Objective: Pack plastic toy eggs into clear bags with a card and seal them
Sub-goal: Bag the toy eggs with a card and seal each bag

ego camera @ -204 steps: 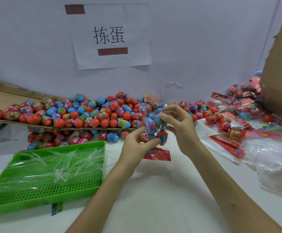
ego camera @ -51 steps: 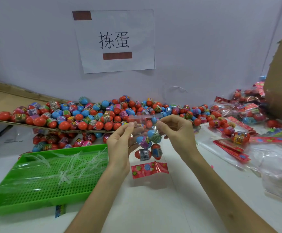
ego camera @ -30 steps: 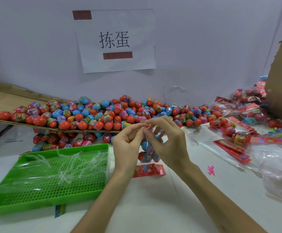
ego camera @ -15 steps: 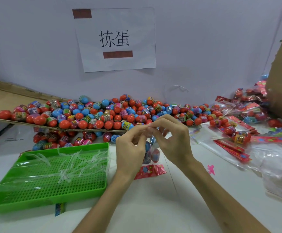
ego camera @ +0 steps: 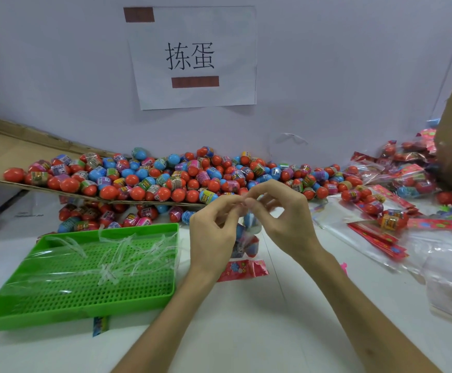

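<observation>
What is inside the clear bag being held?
Toy eggs, with a red card at the bottom. The left hand and right hand hide the top of the clear bag and the egg count.

Red and blue eggs (ego camera: pixel 165 179) with bright printed bands, green perforated tray (ego camera: pixel 84 308) — red flower-patterned card (ego camera: pixel 242 269).

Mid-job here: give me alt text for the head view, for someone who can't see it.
The left hand and right hand pinch the top of a clear bag holding toy eggs and a red card over a white table. A green tray of plastic strips lies left; loose eggs pile behind.
</observation>
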`<action>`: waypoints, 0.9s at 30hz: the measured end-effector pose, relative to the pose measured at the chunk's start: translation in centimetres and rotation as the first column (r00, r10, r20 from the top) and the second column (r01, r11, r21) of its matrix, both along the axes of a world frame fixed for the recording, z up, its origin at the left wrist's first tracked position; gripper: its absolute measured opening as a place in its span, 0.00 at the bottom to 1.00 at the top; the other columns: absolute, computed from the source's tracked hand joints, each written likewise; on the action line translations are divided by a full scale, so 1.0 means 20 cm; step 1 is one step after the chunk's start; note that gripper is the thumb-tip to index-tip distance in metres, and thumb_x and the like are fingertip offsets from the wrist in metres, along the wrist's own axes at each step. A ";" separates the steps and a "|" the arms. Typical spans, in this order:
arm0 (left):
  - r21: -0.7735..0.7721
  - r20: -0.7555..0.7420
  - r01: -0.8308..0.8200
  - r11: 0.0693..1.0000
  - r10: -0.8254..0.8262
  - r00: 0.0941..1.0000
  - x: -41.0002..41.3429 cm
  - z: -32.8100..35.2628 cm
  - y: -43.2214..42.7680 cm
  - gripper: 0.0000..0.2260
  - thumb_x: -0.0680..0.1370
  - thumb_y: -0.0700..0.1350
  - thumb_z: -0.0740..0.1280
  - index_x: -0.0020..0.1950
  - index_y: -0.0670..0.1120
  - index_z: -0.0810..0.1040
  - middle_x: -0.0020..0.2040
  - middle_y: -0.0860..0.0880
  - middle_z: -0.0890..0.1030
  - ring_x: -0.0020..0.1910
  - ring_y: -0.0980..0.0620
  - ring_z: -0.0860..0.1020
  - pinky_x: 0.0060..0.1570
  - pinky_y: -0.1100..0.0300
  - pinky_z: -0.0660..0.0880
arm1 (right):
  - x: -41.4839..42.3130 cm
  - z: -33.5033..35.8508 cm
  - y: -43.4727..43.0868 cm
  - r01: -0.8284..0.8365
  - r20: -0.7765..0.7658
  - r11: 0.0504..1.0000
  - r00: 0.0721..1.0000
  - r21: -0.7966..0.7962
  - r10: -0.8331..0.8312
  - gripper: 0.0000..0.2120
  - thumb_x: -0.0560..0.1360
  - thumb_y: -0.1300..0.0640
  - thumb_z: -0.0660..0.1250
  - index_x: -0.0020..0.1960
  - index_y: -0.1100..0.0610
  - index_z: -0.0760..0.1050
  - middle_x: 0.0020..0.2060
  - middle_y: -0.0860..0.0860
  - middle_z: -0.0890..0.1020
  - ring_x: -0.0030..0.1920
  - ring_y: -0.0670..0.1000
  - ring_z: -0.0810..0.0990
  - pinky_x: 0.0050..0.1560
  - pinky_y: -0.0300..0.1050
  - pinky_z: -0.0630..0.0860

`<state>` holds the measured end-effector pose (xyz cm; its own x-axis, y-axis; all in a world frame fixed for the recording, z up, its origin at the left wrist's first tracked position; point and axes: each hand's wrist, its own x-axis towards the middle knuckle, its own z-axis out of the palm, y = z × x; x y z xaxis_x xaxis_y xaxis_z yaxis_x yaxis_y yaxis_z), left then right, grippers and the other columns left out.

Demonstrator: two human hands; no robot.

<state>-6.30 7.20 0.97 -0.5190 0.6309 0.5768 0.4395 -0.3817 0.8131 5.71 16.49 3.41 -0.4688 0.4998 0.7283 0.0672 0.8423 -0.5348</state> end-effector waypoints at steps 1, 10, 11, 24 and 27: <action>-0.004 -0.007 -0.007 1.000 0.007 1.000 0.00 0.00 0.00 0.11 0.81 0.37 0.70 0.55 0.51 0.86 0.45 0.58 0.87 0.46 0.55 0.86 0.47 0.59 0.82 | 0.00 0.00 0.00 -0.020 0.000 1.000 1.000 0.010 0.020 0.04 0.76 0.60 0.75 0.50 0.56 0.83 0.44 0.47 0.83 0.43 0.46 0.81 0.40 0.37 0.79; -0.002 -0.201 -0.055 0.998 0.054 0.978 -0.02 -0.02 0.01 0.10 0.80 0.37 0.69 0.54 0.51 0.86 0.45 0.60 0.86 0.46 0.58 0.85 0.46 0.60 0.81 | 0.00 0.00 0.00 0.023 0.017 0.989 1.000 0.149 -0.026 0.02 0.75 0.62 0.75 0.48 0.60 0.84 0.43 0.50 0.83 0.41 0.48 0.80 0.38 0.41 0.79; 0.005 -0.215 -0.058 0.998 0.058 0.975 -0.02 -0.02 0.01 0.11 0.80 0.37 0.69 0.53 0.53 0.85 0.45 0.61 0.86 0.46 0.58 0.85 0.46 0.60 0.81 | 0.01 0.00 0.00 0.020 0.033 0.988 0.999 0.155 -0.025 0.02 0.75 0.63 0.75 0.47 0.60 0.84 0.43 0.50 0.82 0.40 0.48 0.79 0.38 0.42 0.78; 0.002 -0.071 -0.043 0.999 0.043 0.997 -0.02 -0.02 0.01 0.08 0.81 0.36 0.68 0.54 0.47 0.85 0.45 0.55 0.87 0.46 0.56 0.86 0.48 0.57 0.83 | 0.03 0.03 0.01 0.055 -0.049 0.998 0.997 0.007 -0.055 0.03 0.77 0.66 0.72 0.48 0.59 0.80 0.41 0.46 0.80 0.39 0.49 0.81 0.39 0.39 0.79; -0.013 -0.097 -0.047 0.999 0.046 0.994 -0.02 -0.02 0.01 0.09 0.81 0.36 0.68 0.55 0.47 0.85 0.45 0.57 0.87 0.45 0.56 0.86 0.46 0.61 0.81 | 0.02 0.03 0.00 -0.009 -0.023 0.997 1.000 0.081 0.011 0.04 0.75 0.61 0.75 0.49 0.60 0.84 0.45 0.51 0.83 0.40 0.47 0.82 0.39 0.37 0.79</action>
